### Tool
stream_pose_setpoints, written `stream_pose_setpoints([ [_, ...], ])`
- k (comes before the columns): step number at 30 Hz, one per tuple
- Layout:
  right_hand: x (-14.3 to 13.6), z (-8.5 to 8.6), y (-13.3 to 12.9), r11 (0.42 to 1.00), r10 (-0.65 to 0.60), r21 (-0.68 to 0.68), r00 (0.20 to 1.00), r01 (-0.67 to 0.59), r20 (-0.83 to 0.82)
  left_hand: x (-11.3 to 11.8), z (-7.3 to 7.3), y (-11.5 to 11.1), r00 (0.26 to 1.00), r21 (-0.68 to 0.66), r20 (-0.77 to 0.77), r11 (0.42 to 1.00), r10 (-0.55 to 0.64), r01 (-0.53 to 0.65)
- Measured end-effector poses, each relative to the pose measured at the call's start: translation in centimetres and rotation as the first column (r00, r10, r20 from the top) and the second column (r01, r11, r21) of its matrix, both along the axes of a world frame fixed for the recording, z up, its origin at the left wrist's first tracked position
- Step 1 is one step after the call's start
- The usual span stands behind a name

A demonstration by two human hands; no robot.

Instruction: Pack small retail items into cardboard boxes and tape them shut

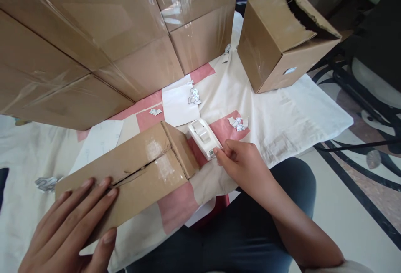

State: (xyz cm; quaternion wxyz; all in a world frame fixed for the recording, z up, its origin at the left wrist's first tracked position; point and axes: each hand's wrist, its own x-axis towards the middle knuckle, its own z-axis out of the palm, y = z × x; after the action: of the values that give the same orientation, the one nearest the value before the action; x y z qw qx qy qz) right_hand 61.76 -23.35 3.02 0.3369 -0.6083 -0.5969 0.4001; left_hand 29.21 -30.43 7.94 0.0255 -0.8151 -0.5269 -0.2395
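Note:
My left hand (77, 223) rests with fingers spread on the top of a long brown cardboard box (138, 173), near its left end. The box's top flaps meet at a seam, with whitish torn patches near the right end. Just right of the box sits a white tape dispenser (203, 137). At its near end my right hand (239, 160) is closed in a pinch, thumb and finger at the cutting edge; any tape between them is too small to make out. Small paper cutouts (238, 123) lie beyond my right hand.
Large taped cardboard boxes (119, 35) stand along the back left. An opened box (266, 51) with a torn flap is at the back right. White paper (178, 104) and more paper pieces (194, 95) lie on the cloth (269, 118). A crumpled bit (46, 184) is at left.

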Motion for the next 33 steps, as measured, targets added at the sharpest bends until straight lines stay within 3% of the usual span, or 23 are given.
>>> stream_pose_setpoints([
  [4,0.1,-0.2,-0.1,0.996,0.026,-0.086,0.995,-0.035,-0.100,-0.4,-0.3,0.2,1.000,0.020,-0.001,1.000,0.007,-0.007],
  [9,-0.1,-0.5,-0.5,0.977,-0.059,-0.212,0.939,-0.015,-0.338,-0.3,-0.3,0.0,1.000,0.022,-0.004,0.999,0.026,-0.026],
  [13,-0.5,-1.0,-1.1,0.982,-0.106,-0.187,0.863,0.013,-0.495,-0.1,-0.2,-0.2,1.000,0.024,0.000,0.999,0.030,-0.030],
  [23,-1.5,-1.8,-2.6,0.996,-0.089,-0.040,0.817,0.081,-0.570,0.0,-0.3,0.1,1.000,0.045,-0.012,0.999,0.012,-0.012],
  [26,-1.6,-2.0,-2.3,0.992,-0.129,-0.075,0.781,0.105,-0.611,0.2,-0.3,0.0,0.998,0.014,0.000,0.998,0.058,-0.058],
  [30,-1.6,-1.8,-1.9,0.981,-0.179,-0.178,0.735,0.080,-0.655,-0.5,-0.7,0.3,1.000,0.097,-0.020,0.995,-0.024,0.026],
  [33,-1.8,-1.6,-1.9,0.972,-0.198,-0.227,0.725,0.059,-0.660,-0.4,-0.5,0.3,1.000,0.070,-0.004,0.997,0.014,-0.014],
])
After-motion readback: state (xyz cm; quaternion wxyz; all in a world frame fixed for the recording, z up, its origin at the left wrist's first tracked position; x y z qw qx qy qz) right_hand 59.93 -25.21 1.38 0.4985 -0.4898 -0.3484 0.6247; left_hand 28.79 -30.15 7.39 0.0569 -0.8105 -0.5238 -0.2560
